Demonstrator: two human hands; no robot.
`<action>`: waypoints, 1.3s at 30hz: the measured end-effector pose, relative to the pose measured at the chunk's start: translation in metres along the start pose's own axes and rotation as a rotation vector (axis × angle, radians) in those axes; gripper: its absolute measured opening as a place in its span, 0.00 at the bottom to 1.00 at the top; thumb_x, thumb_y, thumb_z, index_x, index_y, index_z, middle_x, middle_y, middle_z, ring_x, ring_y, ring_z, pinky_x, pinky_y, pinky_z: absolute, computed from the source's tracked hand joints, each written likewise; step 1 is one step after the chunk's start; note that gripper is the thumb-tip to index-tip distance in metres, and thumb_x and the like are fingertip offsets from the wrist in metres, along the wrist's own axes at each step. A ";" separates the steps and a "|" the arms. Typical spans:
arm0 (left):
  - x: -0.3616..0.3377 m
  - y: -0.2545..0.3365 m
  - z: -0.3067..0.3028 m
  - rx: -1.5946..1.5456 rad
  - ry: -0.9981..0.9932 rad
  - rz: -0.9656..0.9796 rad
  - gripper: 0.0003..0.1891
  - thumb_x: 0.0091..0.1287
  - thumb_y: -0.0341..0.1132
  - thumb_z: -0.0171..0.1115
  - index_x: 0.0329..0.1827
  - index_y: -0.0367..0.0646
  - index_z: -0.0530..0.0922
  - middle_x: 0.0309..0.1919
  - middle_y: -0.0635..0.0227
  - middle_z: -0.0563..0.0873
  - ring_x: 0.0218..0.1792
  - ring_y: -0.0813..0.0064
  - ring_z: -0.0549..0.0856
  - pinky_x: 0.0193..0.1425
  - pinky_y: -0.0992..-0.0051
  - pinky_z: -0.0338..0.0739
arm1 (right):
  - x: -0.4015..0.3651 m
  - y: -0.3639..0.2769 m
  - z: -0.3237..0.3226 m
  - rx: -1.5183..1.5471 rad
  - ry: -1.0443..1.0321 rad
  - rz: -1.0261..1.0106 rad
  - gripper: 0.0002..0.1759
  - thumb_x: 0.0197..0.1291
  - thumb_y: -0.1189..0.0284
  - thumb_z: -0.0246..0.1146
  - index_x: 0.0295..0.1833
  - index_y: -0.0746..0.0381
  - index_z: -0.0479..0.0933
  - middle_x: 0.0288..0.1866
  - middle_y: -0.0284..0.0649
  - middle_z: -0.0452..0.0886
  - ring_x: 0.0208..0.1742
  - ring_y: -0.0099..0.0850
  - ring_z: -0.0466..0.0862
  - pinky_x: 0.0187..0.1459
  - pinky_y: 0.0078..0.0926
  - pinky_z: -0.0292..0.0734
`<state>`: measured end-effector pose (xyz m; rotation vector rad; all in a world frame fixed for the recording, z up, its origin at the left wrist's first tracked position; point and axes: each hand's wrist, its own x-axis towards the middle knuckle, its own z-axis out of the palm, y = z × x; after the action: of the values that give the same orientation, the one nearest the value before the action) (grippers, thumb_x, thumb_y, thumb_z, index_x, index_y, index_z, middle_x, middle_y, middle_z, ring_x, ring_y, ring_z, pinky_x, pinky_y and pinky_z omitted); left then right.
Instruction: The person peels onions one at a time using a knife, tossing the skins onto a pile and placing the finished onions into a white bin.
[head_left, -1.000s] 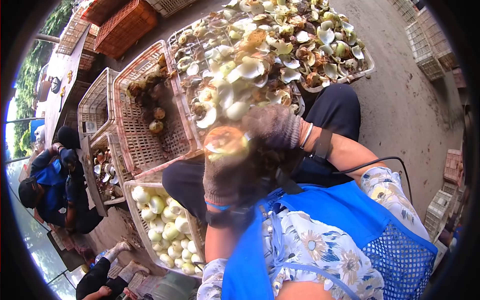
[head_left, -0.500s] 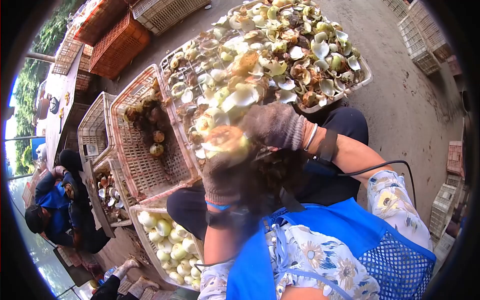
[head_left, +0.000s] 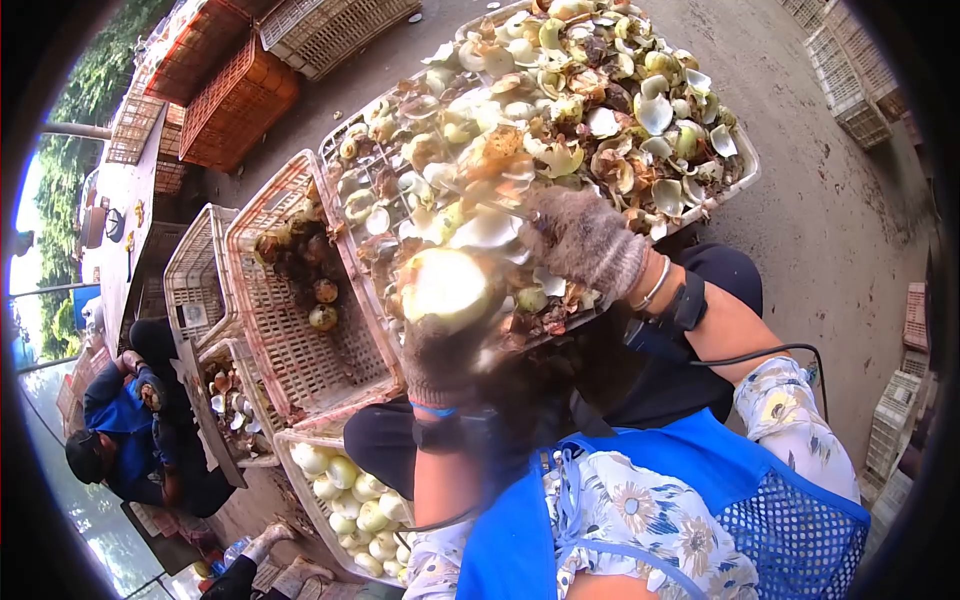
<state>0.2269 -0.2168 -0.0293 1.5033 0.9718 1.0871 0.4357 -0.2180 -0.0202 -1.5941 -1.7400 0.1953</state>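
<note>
My left hand [head_left: 440,360], in a brown knit glove, is wrapped round an onion [head_left: 445,287] whose bright white peeled side faces up. My right hand [head_left: 588,243], in a matching glove, is closed and sits to the right of the onion, apart from it. A thin dark shape shows at its fingers, but blur hides what it is. Under and beyond both hands, onion skins and cut pieces [head_left: 600,125] are heaped on a pale crate [head_left: 748,160].
A pinkish crate [head_left: 340,345] with several dark unpeeled onions [head_left: 322,291] stands left. Below it, a crate holds peeled onions [head_left: 372,515]. Another person [head_left: 130,420] sits far left by more peelings [head_left: 232,400]. Orange crates [head_left: 240,98] are stacked behind. A cable [head_left: 770,350] trails from my right wrist.
The onion has turned from a brown-skinned face to a bright white one. My right hand has drawn away from it to the right.
</note>
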 end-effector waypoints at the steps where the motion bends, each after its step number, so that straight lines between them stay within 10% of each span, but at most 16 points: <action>1: 0.007 0.030 -0.004 -0.480 -0.129 -0.382 0.21 0.59 0.33 0.69 0.55 0.40 0.79 0.49 0.61 0.83 0.50 0.67 0.84 0.53 0.63 0.80 | -0.001 -0.011 -0.003 0.256 -0.126 0.179 0.15 0.60 0.63 0.63 0.47 0.61 0.79 0.34 0.49 0.82 0.37 0.44 0.84 0.40 0.38 0.79; 5: 0.003 0.014 -0.017 -0.381 -0.253 -0.198 0.25 0.63 0.36 0.64 0.62 0.36 0.73 0.57 0.53 0.78 0.58 0.65 0.79 0.56 0.62 0.79 | 0.006 -0.019 0.003 0.619 -0.383 0.558 0.17 0.59 0.62 0.65 0.47 0.63 0.79 0.35 0.48 0.83 0.35 0.44 0.83 0.39 0.34 0.79; 8: 0.005 0.019 -0.011 -1.233 -0.305 -0.188 0.33 0.65 0.44 0.61 0.68 0.34 0.64 0.64 0.45 0.71 0.66 0.56 0.72 0.62 0.58 0.75 | -0.001 -0.024 0.006 0.959 -0.450 0.755 0.13 0.55 0.65 0.67 0.42 0.62 0.79 0.31 0.43 0.82 0.35 0.40 0.83 0.39 0.34 0.79; 10: 0.000 0.017 -0.017 -1.044 -0.311 -0.209 0.42 0.62 0.53 0.59 0.72 0.36 0.56 0.67 0.45 0.66 0.68 0.49 0.67 0.67 0.51 0.68 | -0.012 -0.031 0.013 0.460 -0.075 -0.348 0.13 0.56 0.66 0.67 0.40 0.64 0.78 0.27 0.40 0.80 0.29 0.32 0.83 0.33 0.31 0.79; 12: -0.011 0.034 -0.011 -0.723 -0.032 -0.327 0.39 0.54 0.45 0.72 0.68 0.43 0.67 0.64 0.57 0.74 0.64 0.55 0.73 0.68 0.47 0.65 | -0.026 -0.051 0.018 0.568 -0.043 -0.334 0.13 0.60 0.66 0.65 0.39 0.65 0.77 0.28 0.37 0.80 0.27 0.25 0.81 0.28 0.26 0.78; 16: -0.026 0.019 -0.021 -1.178 -0.034 -0.407 0.38 0.57 0.51 0.71 0.67 0.43 0.67 0.59 0.59 0.77 0.59 0.54 0.76 0.61 0.46 0.71 | -0.047 -0.082 0.024 1.005 -0.259 0.432 0.10 0.62 0.68 0.64 0.42 0.63 0.77 0.30 0.35 0.80 0.25 0.23 0.79 0.24 0.22 0.74; 18: -0.032 0.031 -0.025 -1.349 -0.093 -0.549 0.37 0.58 0.50 0.70 0.67 0.41 0.67 0.60 0.57 0.76 0.59 0.54 0.76 0.62 0.49 0.72 | -0.049 -0.096 0.030 1.442 -0.038 0.829 0.09 0.62 0.70 0.64 0.44 0.64 0.77 0.28 0.33 0.80 0.23 0.21 0.77 0.22 0.20 0.72; 26: -0.061 0.074 -0.030 -0.384 0.088 -0.200 0.49 0.46 0.42 0.79 0.70 0.38 0.60 0.62 0.57 0.73 0.61 0.59 0.76 0.64 0.63 0.75 | -0.050 -0.092 0.019 1.049 -0.078 0.202 0.08 0.61 0.70 0.65 0.42 0.63 0.79 0.27 0.30 0.79 0.25 0.19 0.77 0.24 0.17 0.74; 27: -0.062 0.066 -0.038 -0.434 0.066 -0.229 0.51 0.42 0.43 0.82 0.68 0.38 0.62 0.60 0.58 0.75 0.59 0.61 0.78 0.60 0.65 0.78 | -0.041 -0.107 -0.002 1.345 -0.276 0.703 0.08 0.61 0.71 0.64 0.41 0.64 0.80 0.28 0.30 0.80 0.28 0.19 0.78 0.29 0.19 0.76; 39: -0.071 0.053 -0.055 -0.122 -0.221 -0.216 0.44 0.43 0.34 0.79 0.66 0.38 0.67 0.56 0.60 0.78 0.57 0.68 0.79 0.62 0.68 0.74 | -0.050 -0.103 0.006 0.774 -0.252 0.323 0.08 0.56 0.72 0.63 0.38 0.65 0.80 0.29 0.45 0.81 0.31 0.34 0.80 0.38 0.30 0.76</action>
<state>0.1572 -0.2792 0.0172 1.3529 0.8746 0.7935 0.3479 -0.2824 0.0139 -1.2693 -1.3083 1.1202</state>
